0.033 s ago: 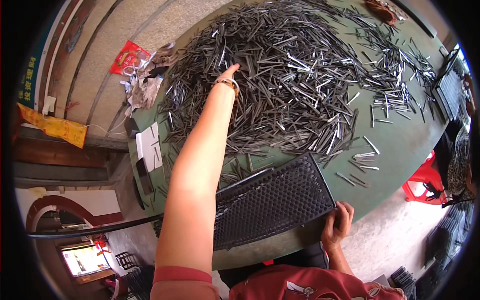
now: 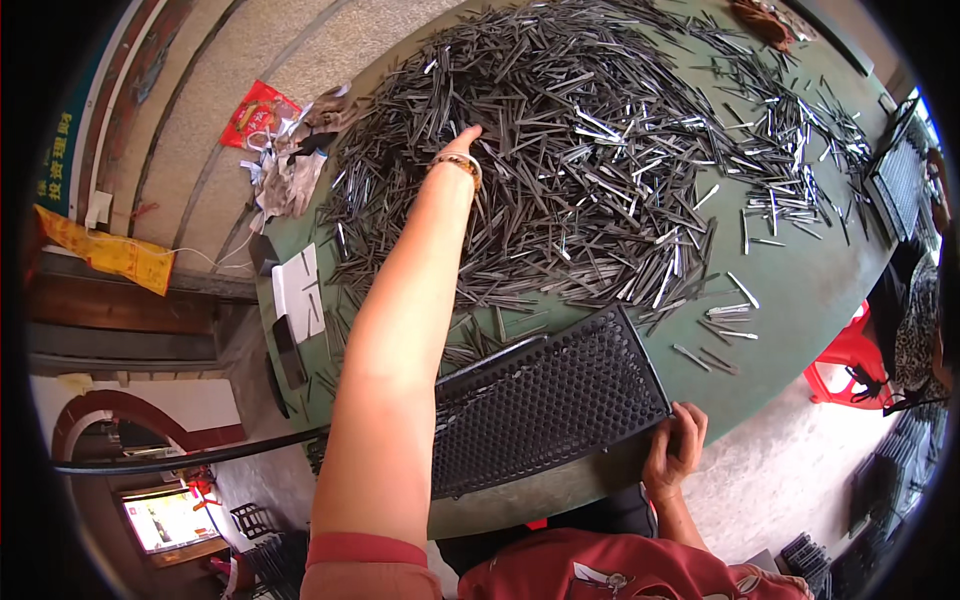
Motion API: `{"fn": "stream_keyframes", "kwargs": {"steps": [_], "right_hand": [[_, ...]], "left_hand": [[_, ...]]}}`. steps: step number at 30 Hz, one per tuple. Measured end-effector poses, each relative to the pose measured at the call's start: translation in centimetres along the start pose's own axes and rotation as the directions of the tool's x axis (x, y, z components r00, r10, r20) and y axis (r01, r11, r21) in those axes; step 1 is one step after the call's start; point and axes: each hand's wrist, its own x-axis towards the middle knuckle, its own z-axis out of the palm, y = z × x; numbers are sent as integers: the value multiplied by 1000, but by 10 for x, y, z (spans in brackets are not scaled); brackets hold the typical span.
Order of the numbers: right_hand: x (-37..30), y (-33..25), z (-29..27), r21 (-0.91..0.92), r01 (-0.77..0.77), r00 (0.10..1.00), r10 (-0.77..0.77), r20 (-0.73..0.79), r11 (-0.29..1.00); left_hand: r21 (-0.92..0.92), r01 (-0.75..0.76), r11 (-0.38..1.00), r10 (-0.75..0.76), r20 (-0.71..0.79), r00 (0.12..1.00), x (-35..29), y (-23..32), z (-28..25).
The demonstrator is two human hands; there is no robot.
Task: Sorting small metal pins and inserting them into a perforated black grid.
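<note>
A large heap of thin dark metal strips (image 2: 600,190) covers much of the green table (image 2: 790,280). My left arm stretches far across the table, and my left hand (image 2: 459,147) reaches into the heap. Its thumb shows, while the other fingers are hidden among the strips. In front of me a black tray with rows of round holes (image 2: 550,405) lies aslant at the table's near edge. My left forearm hides part of the tray. My right hand (image 2: 677,450) has its fingers curled at the tray's right near corner.
Crumpled gloves (image 2: 290,175) and a red packet (image 2: 258,115) lie at the far left edge. A white box (image 2: 298,292) with a few strips on it sits left of my arm. Another black tray (image 2: 898,185) and a red stool (image 2: 848,365) are at right.
My left hand and forearm have shifted very slightly to the right. The right hand and the tray have stayed in place.
</note>
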Motion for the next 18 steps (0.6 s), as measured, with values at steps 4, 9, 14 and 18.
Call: {"fn": "stream_keyframes", "kwargs": {"steps": [4, 9, 14, 18], "right_hand": [[1, 3, -5, -34, 0, 1000, -1, -30, 999], [4, -7, -4, -1, -19, 1000, 19, -23, 1000], [5, -9, -5, -9, 0, 999, -1, -39, 1000], [6, -8, -9, -25, -18, 999, 17, -49, 1000]], "left_hand": [[174, 4, 985, 20, -131, 991, -56, -3, 32], [268, 44, 962, 15, -213, 977, -75, 1, 19], [227, -5, 974, 49, -189, 981, -48, -10, 1], [108, 122, 987, -83, -309, 947, -67, -12, 11]]}}
